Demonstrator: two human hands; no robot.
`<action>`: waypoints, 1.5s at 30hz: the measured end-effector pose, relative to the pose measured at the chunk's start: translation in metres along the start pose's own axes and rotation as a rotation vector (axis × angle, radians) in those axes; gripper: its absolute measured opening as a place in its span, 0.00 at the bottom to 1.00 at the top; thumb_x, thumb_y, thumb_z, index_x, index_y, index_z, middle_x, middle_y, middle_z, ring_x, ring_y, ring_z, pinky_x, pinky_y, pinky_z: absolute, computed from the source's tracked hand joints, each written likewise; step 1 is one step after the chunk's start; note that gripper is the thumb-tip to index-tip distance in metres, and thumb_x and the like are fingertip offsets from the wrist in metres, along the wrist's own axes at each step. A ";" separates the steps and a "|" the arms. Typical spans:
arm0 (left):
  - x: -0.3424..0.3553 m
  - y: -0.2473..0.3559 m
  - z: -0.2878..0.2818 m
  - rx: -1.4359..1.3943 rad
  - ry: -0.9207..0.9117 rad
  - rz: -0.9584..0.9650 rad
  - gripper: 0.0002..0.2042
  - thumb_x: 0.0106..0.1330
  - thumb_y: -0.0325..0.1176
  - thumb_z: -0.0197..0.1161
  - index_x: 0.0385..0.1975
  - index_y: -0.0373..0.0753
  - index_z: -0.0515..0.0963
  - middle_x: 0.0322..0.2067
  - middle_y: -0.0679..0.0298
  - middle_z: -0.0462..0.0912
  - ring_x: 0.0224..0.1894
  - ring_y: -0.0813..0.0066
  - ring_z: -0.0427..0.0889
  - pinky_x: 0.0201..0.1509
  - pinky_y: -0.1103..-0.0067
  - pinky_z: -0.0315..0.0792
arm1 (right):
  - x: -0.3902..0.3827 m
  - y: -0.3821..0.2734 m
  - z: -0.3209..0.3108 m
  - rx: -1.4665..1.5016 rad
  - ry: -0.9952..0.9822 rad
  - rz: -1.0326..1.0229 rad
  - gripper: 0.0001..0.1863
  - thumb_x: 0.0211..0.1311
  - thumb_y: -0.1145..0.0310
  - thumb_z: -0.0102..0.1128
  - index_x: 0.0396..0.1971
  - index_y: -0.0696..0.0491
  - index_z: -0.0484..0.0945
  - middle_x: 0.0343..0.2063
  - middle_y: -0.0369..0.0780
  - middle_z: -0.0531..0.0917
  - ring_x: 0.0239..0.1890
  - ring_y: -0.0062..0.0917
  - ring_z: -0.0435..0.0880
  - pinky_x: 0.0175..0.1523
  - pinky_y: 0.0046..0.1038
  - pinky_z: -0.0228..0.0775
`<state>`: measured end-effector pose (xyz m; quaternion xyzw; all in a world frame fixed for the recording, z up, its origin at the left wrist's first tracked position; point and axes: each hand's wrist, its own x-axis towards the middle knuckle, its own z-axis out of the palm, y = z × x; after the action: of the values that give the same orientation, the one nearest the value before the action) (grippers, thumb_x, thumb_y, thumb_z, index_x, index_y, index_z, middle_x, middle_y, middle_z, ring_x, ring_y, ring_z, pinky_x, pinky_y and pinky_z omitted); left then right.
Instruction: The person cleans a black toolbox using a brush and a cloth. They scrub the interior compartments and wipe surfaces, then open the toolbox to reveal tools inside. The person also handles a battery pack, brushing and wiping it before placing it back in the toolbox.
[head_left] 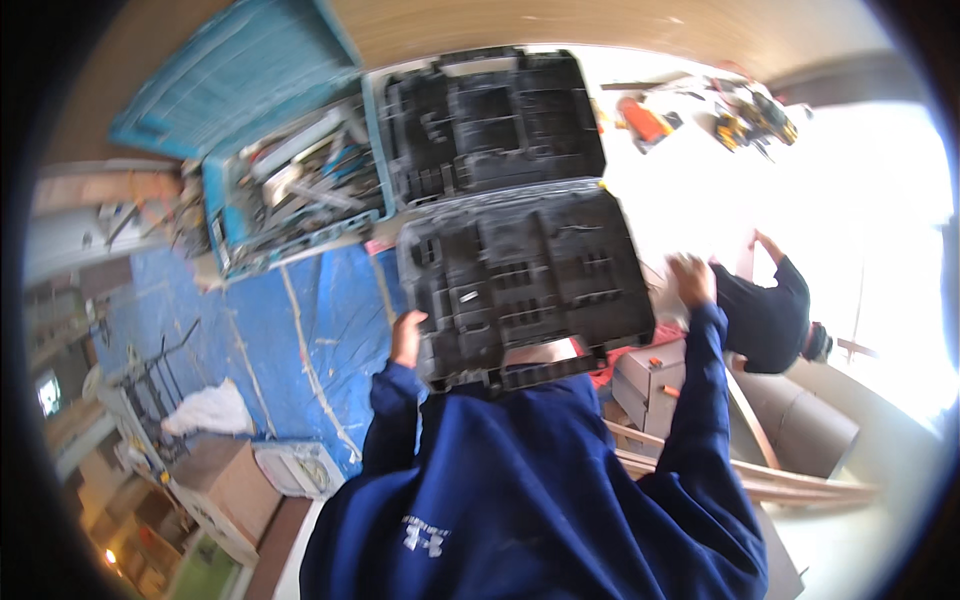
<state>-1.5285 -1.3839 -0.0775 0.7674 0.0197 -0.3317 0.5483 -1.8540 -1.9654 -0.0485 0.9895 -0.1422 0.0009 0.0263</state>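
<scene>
An open black plastic tool case (pixel 530 270) lies in front of me, its lid (pixel 490 120) folded back on the far side. Its moulded compartments look bare, apart from a small white mark or piece in one slot. My left hand (pixel 407 338) grips the case's left edge, near the front corner. Just beyond the right edge is my right hand (pixel 692 280), raised and apart from the case. Its fingers are curled in; blur hides what they hold, if anything.
An open teal toolbox (pixel 212 215) full of hand tools stands at the far left. On the white surface at the far right lie an orange tool (pixel 645 122) and yellow-black power tools (pixel 755 122). Another person (pixel 765 315) bends at right. Blue sheeting (pixel 330 320) covers the left side; wooden strips (pixel 790 482) lie lower right.
</scene>
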 end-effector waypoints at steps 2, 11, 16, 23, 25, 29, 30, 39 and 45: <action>-0.003 0.025 0.002 -0.116 -0.007 -0.181 0.11 0.66 0.35 0.59 0.32 0.34 0.83 0.32 0.66 0.84 0.39 0.74 0.79 0.51 0.75 0.71 | 0.104 -0.017 0.008 0.569 -0.073 0.489 0.10 0.58 0.66 0.65 0.33 0.58 0.82 0.30 0.49 0.83 0.39 0.44 0.81 0.43 0.48 0.71; -0.005 0.047 -0.028 -0.226 0.071 -0.481 0.14 0.63 0.37 0.63 0.43 0.35 0.82 0.39 0.61 0.87 0.40 0.68 0.86 0.48 0.73 0.80 | 0.245 -0.058 0.115 0.666 0.101 0.303 0.16 0.47 0.71 0.72 0.39 0.53 0.83 0.32 0.54 0.81 0.43 0.50 0.79 0.49 0.46 0.73; -0.007 0.034 -0.049 -0.310 0.026 -0.637 0.17 0.66 0.44 0.63 0.42 0.36 0.84 0.44 0.67 0.82 0.51 0.77 0.76 0.61 0.78 0.67 | 0.258 -0.053 0.096 0.604 -0.038 0.268 0.15 0.46 0.73 0.73 0.36 0.55 0.82 0.43 0.54 0.82 0.44 0.51 0.83 0.53 0.48 0.76; -0.004 0.058 -0.051 -0.187 -0.010 -0.576 0.17 0.69 0.42 0.60 0.47 0.35 0.83 0.45 0.65 0.84 0.49 0.73 0.80 0.60 0.75 0.70 | 0.300 -0.005 0.050 0.160 -0.374 0.204 0.18 0.44 0.60 0.74 0.36 0.52 0.83 0.46 0.51 0.85 0.44 0.46 0.87 0.50 0.44 0.79; 0.003 0.056 -0.056 -0.246 -0.041 -0.599 0.17 0.70 0.41 0.59 0.48 0.34 0.82 0.42 0.59 0.88 0.41 0.65 0.87 0.51 0.70 0.80 | 0.289 0.027 0.053 0.127 -0.303 0.186 0.15 0.45 0.62 0.71 0.34 0.52 0.83 0.34 0.48 0.87 0.40 0.45 0.88 0.47 0.45 0.80; -0.005 0.077 -0.053 -0.121 -0.078 -0.607 0.18 0.71 0.42 0.58 0.50 0.36 0.84 0.49 0.69 0.84 0.56 0.79 0.76 0.67 0.78 0.63 | 0.253 0.062 0.043 0.140 -0.288 0.269 0.23 0.49 0.54 0.70 0.43 0.52 0.84 0.46 0.52 0.85 0.49 0.46 0.86 0.54 0.44 0.79; -0.004 0.085 -0.039 -0.016 -0.057 -0.557 0.18 0.71 0.43 0.58 0.50 0.36 0.84 0.49 0.69 0.84 0.55 0.79 0.76 0.66 0.78 0.63 | 0.242 0.071 0.051 0.105 -0.305 0.291 0.24 0.49 0.54 0.70 0.45 0.52 0.83 0.46 0.52 0.85 0.55 0.47 0.82 0.58 0.44 0.76; -0.022 0.020 -0.018 -0.347 0.072 -0.586 0.13 0.68 0.41 0.62 0.42 0.39 0.84 0.40 0.66 0.85 0.43 0.76 0.83 0.53 0.78 0.74 | 0.196 0.049 0.064 0.492 0.063 0.522 0.24 0.57 0.64 0.68 0.54 0.54 0.82 0.37 0.51 0.86 0.43 0.45 0.82 0.52 0.41 0.75; -0.008 0.026 0.005 -0.204 0.076 -0.485 0.16 0.67 0.43 0.63 0.42 0.36 0.84 0.41 0.63 0.86 0.46 0.73 0.81 0.55 0.75 0.72 | 0.116 -0.008 0.001 0.774 -0.113 0.742 0.24 0.62 0.52 0.67 0.51 0.53 0.85 0.40 0.53 0.88 0.45 0.46 0.87 0.53 0.41 0.76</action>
<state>-1.5271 -1.3956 -0.0529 0.6928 0.2571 -0.4208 0.5262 -1.7408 -1.9908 -0.0490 0.8088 -0.4726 0.0093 -0.3500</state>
